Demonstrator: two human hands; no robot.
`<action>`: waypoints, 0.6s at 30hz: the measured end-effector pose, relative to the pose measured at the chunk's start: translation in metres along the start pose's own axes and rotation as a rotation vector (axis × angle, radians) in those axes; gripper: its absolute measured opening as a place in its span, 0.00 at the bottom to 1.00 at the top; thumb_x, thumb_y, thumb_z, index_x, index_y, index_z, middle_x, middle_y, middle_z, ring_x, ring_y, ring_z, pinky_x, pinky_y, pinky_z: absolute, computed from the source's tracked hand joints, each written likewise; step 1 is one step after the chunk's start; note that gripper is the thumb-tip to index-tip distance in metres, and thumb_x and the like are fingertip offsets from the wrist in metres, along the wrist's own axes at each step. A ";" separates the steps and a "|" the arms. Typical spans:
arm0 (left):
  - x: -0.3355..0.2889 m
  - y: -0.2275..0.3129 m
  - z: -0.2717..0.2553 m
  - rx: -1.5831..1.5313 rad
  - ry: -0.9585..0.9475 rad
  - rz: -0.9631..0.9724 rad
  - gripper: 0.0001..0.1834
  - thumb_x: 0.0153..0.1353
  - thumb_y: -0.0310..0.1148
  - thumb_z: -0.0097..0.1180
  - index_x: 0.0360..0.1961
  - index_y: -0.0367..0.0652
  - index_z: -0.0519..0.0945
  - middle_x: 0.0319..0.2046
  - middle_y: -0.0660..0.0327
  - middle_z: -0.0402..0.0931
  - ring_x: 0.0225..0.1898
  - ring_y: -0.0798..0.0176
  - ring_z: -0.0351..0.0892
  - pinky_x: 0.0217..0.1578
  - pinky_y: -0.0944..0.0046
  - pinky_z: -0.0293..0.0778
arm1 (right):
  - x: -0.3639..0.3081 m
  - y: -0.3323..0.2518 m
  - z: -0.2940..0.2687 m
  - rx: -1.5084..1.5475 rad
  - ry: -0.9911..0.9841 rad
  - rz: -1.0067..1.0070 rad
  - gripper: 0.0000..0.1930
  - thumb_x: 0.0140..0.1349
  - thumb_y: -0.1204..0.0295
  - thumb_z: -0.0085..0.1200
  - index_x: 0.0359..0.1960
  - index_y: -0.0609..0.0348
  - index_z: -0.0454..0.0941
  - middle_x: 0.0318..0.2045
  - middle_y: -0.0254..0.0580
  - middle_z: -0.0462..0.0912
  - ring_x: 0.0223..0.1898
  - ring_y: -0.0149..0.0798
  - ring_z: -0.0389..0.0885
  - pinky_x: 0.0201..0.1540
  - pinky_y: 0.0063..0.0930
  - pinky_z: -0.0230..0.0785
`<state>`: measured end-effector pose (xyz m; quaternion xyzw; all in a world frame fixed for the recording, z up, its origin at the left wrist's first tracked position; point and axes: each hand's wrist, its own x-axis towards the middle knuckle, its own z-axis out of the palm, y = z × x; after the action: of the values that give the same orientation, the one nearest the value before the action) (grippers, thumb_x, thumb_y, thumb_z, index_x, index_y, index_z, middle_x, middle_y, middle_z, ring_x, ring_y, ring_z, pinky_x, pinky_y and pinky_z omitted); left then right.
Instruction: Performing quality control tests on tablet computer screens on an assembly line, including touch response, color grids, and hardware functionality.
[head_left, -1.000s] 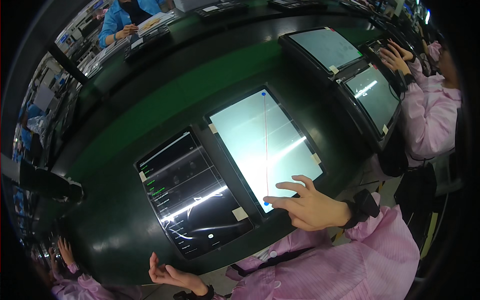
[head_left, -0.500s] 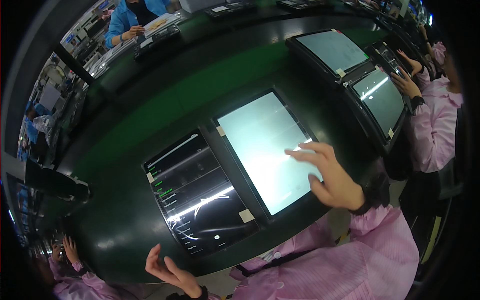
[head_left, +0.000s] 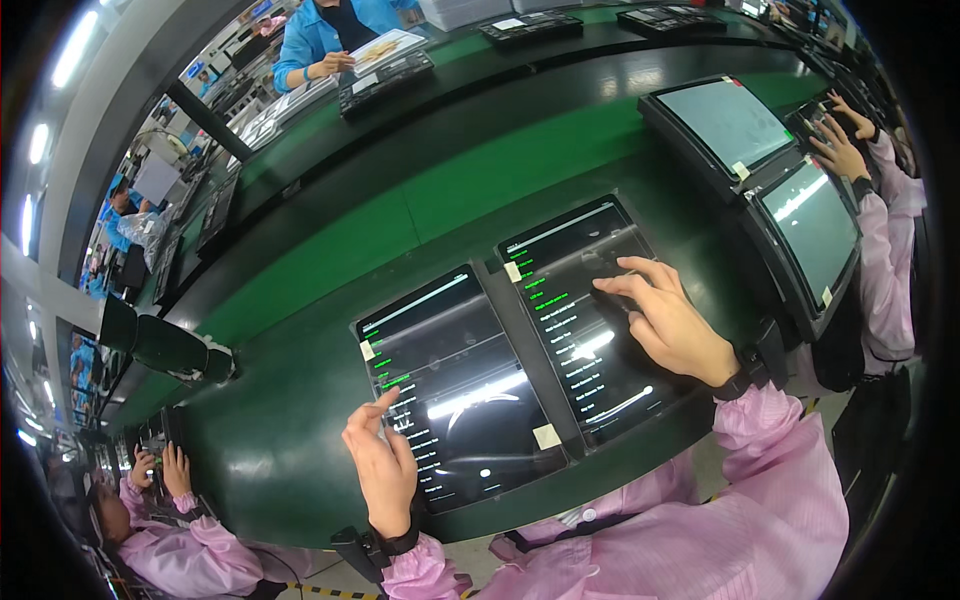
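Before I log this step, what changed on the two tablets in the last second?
The right tablet went from a white screen to a dark list, with the right hand on it throughout. The left hand rose from the bench edge to touch the left tablet. Both tablets stayed in place.

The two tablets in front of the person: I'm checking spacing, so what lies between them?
In the head view, only a narrow dark strip of the holder separates the left tablet from the right tablet; nothing else lies there.
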<state>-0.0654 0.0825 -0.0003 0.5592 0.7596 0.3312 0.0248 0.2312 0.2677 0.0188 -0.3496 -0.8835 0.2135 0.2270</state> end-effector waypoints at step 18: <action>0.114 0.035 0.055 0.031 -0.198 0.393 0.21 0.51 0.18 0.45 0.50 0.34 0.63 0.47 0.53 0.73 0.50 0.50 0.68 0.50 0.54 0.61 | 0.084 -0.004 0.039 -0.029 -0.092 -0.151 0.20 0.57 0.71 0.44 0.52 0.63 0.63 0.54 0.56 0.67 0.62 0.55 0.56 0.62 0.50 0.49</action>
<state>-0.0566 0.2127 0.0131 0.7267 0.6347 0.2615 0.0257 0.1529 0.3167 0.0111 -0.2748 -0.9199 0.1990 0.1965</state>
